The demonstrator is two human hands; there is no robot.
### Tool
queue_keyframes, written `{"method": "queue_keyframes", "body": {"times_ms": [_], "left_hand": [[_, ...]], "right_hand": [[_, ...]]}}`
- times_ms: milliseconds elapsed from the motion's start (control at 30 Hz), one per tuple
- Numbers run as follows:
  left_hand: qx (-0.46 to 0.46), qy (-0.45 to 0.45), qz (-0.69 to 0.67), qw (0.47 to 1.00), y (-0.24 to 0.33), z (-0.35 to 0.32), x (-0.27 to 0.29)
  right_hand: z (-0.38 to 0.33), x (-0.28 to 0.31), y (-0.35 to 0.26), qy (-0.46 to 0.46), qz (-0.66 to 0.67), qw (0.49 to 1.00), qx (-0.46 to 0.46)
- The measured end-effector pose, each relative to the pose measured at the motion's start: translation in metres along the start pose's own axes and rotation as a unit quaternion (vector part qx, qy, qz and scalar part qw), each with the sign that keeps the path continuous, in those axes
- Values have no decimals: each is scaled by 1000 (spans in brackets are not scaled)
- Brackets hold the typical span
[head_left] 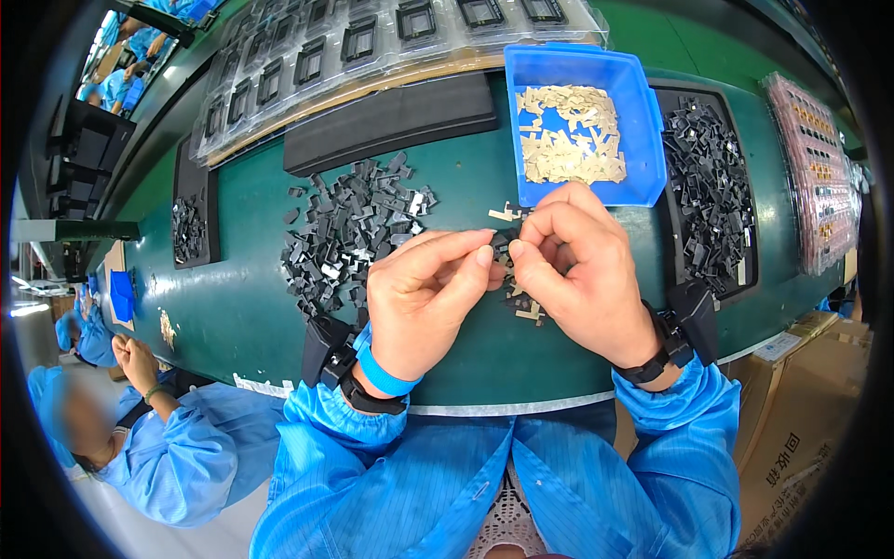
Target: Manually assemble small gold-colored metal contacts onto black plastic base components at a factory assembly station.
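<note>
Close together over the middle of the green table [456, 363], my two hands are both closed in a pinch. The thumb and forefinger of my right hand [587, 270] hold a small black plastic part [503, 242]. My left hand [419, 298] pinches right beside that part; whatever is between its fingertips is too small to make out. Just beyond and below the fingers lie a few beige metal-looking pieces [504, 213] and dark bits. To the left of my left hand spreads a loose pile of small black parts [349, 238].
A blue bin [643, 140] holds beige pieces. Black trays [752, 261] of black parts stand at right and far left [216, 214]. Behind are a black foam block [391, 121] and clear blister trays [447, 63]. More trays [815, 177] stand far right. A co-worker [177, 447] sits left.
</note>
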State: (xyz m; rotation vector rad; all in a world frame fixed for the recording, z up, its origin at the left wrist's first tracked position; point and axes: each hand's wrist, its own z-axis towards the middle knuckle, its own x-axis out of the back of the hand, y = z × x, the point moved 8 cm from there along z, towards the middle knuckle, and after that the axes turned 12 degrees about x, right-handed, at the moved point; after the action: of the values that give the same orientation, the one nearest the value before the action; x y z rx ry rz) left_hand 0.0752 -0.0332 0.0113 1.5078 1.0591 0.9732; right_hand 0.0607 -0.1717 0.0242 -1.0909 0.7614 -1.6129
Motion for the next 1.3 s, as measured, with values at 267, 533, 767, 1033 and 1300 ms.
{"method": "queue_keyframes", "body": {"times_ms": [267,533,767,1033,1300], "left_hand": [[7,4,-20,1000,-2,0,2],[2,-1,-12,1000,-2,1,1],[8,3,-28,1000,-3,0,2],[-6,-5,-10,1000,0,0,-1],[-1,-16,-28,999,0,1,-1]], "right_hand": [[-2,-2,3,-6,13,1000,1],[0,-1,1,-6,-4,1000,-6],[-1,0,3,-3,12,1000,-25],[-1,-1,4,-6,8,1000,-25],[-1,0,4,-9,14,999,-36]]}}
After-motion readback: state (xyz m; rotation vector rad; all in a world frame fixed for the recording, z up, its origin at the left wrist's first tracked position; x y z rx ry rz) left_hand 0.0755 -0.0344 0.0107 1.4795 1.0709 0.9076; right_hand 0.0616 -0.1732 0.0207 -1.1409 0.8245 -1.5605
